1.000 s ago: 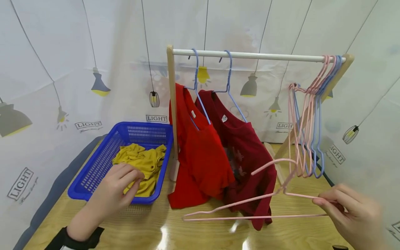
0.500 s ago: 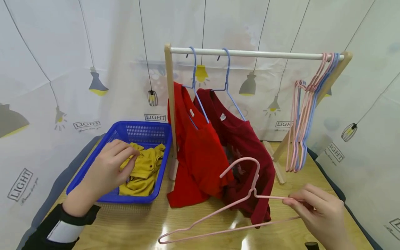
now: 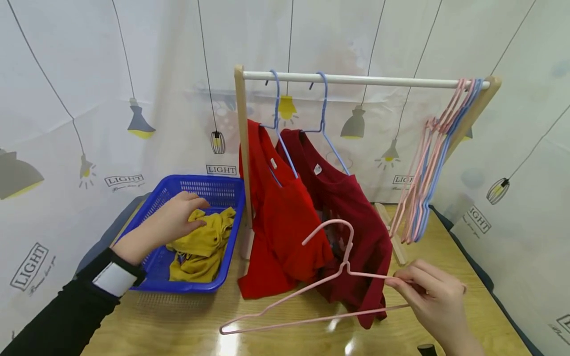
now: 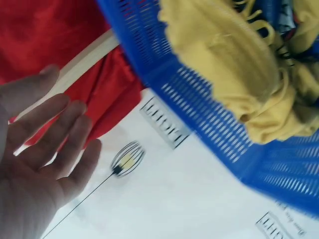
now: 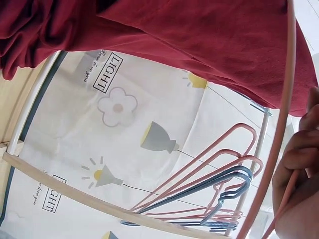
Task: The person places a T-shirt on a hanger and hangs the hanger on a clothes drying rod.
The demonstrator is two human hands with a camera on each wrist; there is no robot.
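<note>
My right hand [image 3: 432,294] pinches one shoulder of a pink clothes hanger [image 3: 345,264] between thumb and fingers. The hanger is held over the table with its hook up. In the head view my left hand [image 3: 175,217] is over the blue basket [image 3: 189,287], above a crumpled yellow garment [image 3: 213,237]. The left wrist view shows that hand's fingers [image 4: 55,134] spread and holding nothing. A red shirt [image 3: 285,222] and a dark red shirt [image 3: 352,212] hang on blue hangers, behind the pink hanger.
A small rack with a white rail [image 3: 378,79] and wooden ends stands at the back. Several pink and blue hangers [image 3: 441,131] hang bunched at its right end. A dark object [image 3: 426,350] shows at the table's front edge. Printed cloth covers the wall behind.
My right hand has brought the pink hanger leftward, away from the bunched hangers. My left hand has shifted over the basket and its fingers have opened. The bunched hangers have swung left.
</note>
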